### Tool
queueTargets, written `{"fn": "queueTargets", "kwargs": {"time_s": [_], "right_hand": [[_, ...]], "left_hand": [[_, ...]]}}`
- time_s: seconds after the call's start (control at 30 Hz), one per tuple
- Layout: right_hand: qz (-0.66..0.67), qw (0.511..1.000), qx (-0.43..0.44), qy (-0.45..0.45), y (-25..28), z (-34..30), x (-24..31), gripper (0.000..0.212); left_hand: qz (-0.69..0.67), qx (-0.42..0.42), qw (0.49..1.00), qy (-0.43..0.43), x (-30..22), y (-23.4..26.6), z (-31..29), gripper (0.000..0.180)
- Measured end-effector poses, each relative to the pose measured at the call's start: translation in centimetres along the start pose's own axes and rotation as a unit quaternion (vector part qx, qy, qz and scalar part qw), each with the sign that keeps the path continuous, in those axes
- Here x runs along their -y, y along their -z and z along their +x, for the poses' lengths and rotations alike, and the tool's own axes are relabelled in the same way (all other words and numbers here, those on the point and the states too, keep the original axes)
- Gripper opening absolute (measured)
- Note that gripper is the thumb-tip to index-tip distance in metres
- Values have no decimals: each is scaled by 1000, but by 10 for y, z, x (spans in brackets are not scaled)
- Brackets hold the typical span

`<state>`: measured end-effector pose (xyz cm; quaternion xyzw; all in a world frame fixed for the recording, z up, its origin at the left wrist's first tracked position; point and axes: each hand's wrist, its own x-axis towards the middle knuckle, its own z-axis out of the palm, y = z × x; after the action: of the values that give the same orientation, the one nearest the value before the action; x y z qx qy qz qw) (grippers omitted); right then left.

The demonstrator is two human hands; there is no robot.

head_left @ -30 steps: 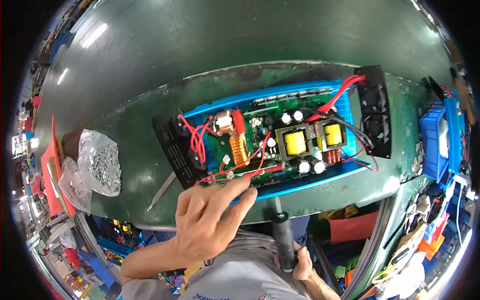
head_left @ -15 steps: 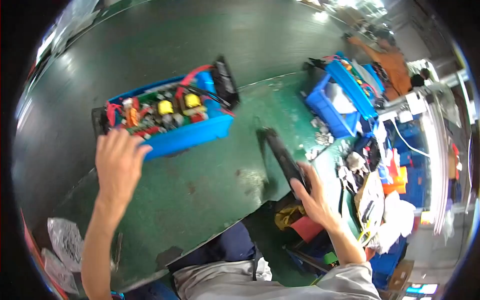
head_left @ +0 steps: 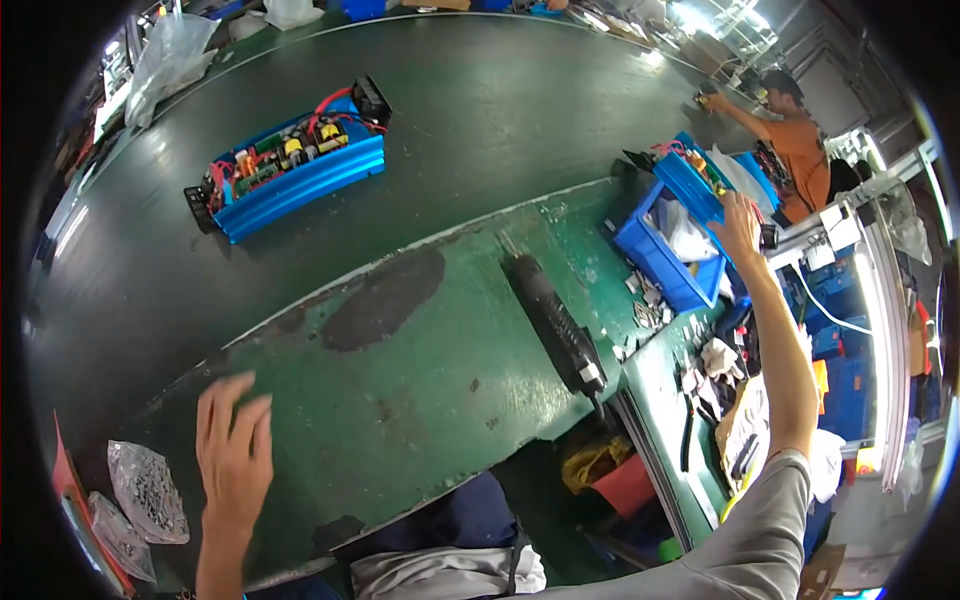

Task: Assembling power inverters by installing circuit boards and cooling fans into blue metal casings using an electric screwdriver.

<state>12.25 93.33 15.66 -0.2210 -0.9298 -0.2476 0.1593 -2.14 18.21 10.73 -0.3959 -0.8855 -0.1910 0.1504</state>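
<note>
My left hand (head_left: 235, 450) is held over the near left of the green worktable (head_left: 400, 400), fingers apart and with nothing in it. My right hand (head_left: 738, 228) reaches far right and grips the edge of a blue metal housing (head_left: 690, 185) with wires and electronic parts inside. This housing rests on top of a blue plastic bin (head_left: 650, 245). A black electric screwdriver (head_left: 550, 320) lies on the worktable between my hands, its bit pointing away from me. Another open blue housing (head_left: 310, 182), filled with circuit parts and with black end plates, sits on the dark belt at the far left.
The dark belt (head_left: 480, 110) runs behind the worktable. Clear plastic bags (head_left: 148, 490) lie at the near left. Small metal pieces (head_left: 648, 300) are scattered beside the bin. A person in orange (head_left: 800, 165) works at the far right.
My right hand has let go of the screwdriver and moved to the housing on the bin. My left hand has left the other housing, which has slid farther off along the belt.
</note>
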Motion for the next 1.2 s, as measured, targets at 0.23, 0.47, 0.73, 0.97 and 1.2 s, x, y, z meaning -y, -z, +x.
{"fn": "queueTargets", "kwargs": {"time_s": [0.23,0.47,0.73,0.97,1.2], "right_hand": [[-8,995,94,-23,8,9,-7,63],[3,996,76,43,103,17,45,54],[155,970,-42,181,242,-51,181,42],[300,871,-77,380,271,-110,307,23],[300,815,-25,495,246,-152,337,23]], "left_hand": [[-11,59,975,212,8,37,-127,36],[-19,10,974,224,16,10,-168,36],[-10,-60,978,200,35,-19,-161,15],[-60,-123,959,249,23,-21,-161,14],[-159,-178,916,324,4,-29,-167,21]]}}
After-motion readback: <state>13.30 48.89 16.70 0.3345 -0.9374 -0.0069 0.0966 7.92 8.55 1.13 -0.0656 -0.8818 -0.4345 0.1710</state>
